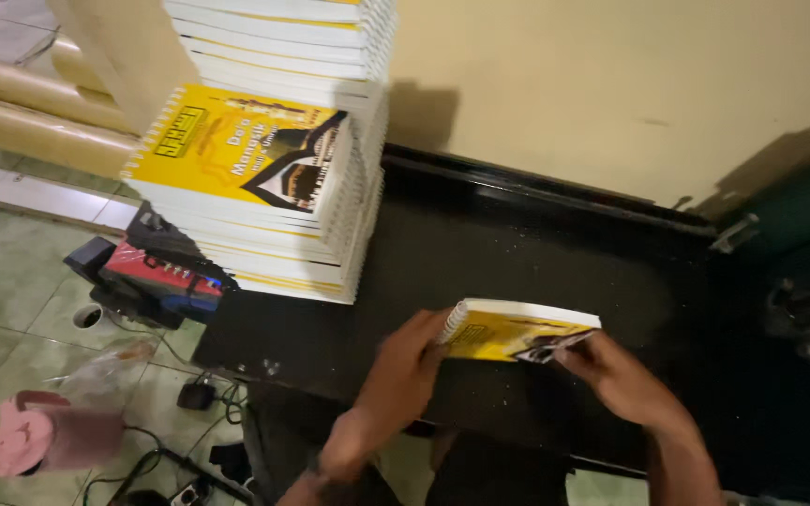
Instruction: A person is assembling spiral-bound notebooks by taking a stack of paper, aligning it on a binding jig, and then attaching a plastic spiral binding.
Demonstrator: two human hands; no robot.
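Head view: both hands' fingers, left hand and right hand, clamp yellow booklet.

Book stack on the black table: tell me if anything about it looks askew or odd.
The stack of spiral-bound yellow books is uneven: its upper books sit shifted right of the lower ones, and its left edge overhangs the black table. Both hands hold a separate book.

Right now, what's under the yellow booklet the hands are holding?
The yellow booklet, held by left hand and right hand, rests on the black table. Directly beneath it is hidden.
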